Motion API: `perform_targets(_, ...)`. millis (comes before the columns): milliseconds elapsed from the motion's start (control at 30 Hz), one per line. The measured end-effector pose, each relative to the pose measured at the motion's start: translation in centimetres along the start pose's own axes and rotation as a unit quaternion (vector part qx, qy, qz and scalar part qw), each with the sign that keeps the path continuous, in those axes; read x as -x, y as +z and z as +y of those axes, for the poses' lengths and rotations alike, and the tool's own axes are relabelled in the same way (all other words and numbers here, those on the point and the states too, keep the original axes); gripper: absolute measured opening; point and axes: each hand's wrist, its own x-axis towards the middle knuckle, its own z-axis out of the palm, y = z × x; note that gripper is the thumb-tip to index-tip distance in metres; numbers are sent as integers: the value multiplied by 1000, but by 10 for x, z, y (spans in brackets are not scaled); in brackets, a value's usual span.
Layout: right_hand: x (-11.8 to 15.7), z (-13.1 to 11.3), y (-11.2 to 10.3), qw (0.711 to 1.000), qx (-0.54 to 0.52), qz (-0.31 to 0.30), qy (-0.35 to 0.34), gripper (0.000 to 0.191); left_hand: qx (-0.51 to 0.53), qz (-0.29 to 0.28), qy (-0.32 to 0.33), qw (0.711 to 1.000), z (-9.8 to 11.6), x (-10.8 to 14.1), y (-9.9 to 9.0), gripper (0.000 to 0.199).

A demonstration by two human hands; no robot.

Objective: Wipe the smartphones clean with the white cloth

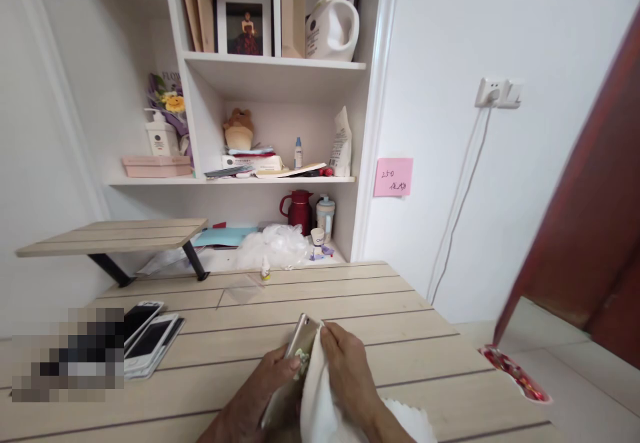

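Note:
Near the front edge of the table, my left hand (273, 378) grips a gold phone (306, 328) by its left side. The phone is tilted, its back with a pale green pattern facing up and its camera corner at the top. My right hand (350, 366) is closed on a white cloth (316, 390), pressed against the phone's upper right side. The cloth hangs down over the phone's right part, and its scalloped edge lies at the lower right. The lower end of the phone is partly hidden.
White phones (150, 343) lie at the left, beside a blurred patch. A raised wooden stand (115, 236) is behind them. A small bottle (265, 270) and a clear bag (243, 290) sit at the table's back. Shelves (280, 180) rise beyond.

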Motion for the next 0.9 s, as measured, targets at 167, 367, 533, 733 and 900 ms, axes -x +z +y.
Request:
perform_targets(167,3,-1,1,991,19,25,-126,34,-18,10,7,1000,-7,1,-11,46)
perform_targets(367,1,12,5,986,96,38,-128,33,47,25,-68,996,-18,-7,-18,52)
perform_targets(533,13,-2,11,971,78,46,-220,37,126,-36,-85,988,-17,-9,-13,52)
perform_targets(733,22,-11,8,934,109,-69,-334,42,134,40,-149,979,-29,-18,-28,57)
perform_targets(900,18,-5,4,961,117,-1,-250,42,97,71,-94,988,-28,-19,-31,49)
